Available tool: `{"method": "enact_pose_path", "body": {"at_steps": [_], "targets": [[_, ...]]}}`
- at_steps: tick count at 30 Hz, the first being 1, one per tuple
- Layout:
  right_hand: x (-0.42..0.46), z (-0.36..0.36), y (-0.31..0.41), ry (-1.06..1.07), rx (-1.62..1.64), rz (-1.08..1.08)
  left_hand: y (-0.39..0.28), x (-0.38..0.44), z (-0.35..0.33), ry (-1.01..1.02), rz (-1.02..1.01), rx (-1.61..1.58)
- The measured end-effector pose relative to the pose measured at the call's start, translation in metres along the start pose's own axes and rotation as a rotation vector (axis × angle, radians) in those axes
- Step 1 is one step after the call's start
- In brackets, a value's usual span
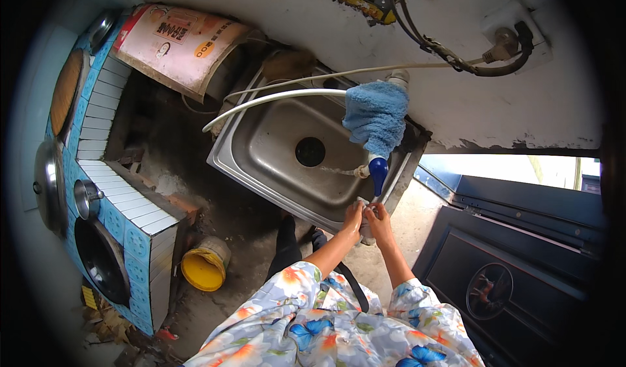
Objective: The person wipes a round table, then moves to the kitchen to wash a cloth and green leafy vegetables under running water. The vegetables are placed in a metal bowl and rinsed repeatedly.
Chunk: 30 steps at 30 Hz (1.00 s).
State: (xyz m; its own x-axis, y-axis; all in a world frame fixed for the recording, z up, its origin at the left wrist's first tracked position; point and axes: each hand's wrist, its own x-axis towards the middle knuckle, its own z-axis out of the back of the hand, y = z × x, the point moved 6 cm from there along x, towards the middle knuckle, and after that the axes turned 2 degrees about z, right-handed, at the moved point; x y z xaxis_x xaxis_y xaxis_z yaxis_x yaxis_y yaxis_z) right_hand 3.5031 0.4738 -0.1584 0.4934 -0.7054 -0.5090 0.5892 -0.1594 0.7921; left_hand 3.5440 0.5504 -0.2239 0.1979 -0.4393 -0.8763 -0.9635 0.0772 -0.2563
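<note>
At the near right corner of a stainless-steel sink (274,205), my left hand (353,218) and my right hand (379,221) are close together. Both grip a pale, greyish cloth (367,236), part of which hangs below the fingers; the rest is hidden by them. Just beyond my hands is a tap with a blue lever handle (378,171). Water (336,170) streams from its spout into the basin, towards the dark drain hole (310,152). A blue towel (376,115) is wrapped around the pipe behind the tap.
A white hose (279,95) arches over the sink's far left corner. Cables run to a wall socket (518,34). On the left, a tiled stove (142,205) holds a wok (100,259) and lids. A yellow bucket (205,269) lies on the floor; a dark door (499,269) stands right.
</note>
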Motion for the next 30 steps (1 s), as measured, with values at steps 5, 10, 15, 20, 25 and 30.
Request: {"method": "enact_pose_path", "body": {"at_steps": [5,10,15,20,25,30], "targets": [[-0.005,-0.009,0.018,-0.077,-0.092,-0.008,-0.019,-0.002,0.011,-0.189,-0.15,0.287],[0.007,-0.017,0.014,-0.095,0.083,0.034,-0.041,-0.004,0.007,-0.209,-0.275,0.387],[0.013,-0.014,0.018,-0.084,0.098,-0.003,-0.053,-0.007,0.002,-0.182,-0.37,0.395],[0.026,0.001,0.024,-0.173,0.1,0.193,-0.076,-0.015,0.01,-0.279,-0.354,0.27],[0.025,-0.008,0.069,-0.244,0.413,-0.035,-0.102,0.003,0.075,-0.284,-0.364,-0.03],[0.023,-0.071,0.086,0.139,0.6,-0.021,-0.129,-0.005,0.061,-0.025,-0.105,-0.231]]}}
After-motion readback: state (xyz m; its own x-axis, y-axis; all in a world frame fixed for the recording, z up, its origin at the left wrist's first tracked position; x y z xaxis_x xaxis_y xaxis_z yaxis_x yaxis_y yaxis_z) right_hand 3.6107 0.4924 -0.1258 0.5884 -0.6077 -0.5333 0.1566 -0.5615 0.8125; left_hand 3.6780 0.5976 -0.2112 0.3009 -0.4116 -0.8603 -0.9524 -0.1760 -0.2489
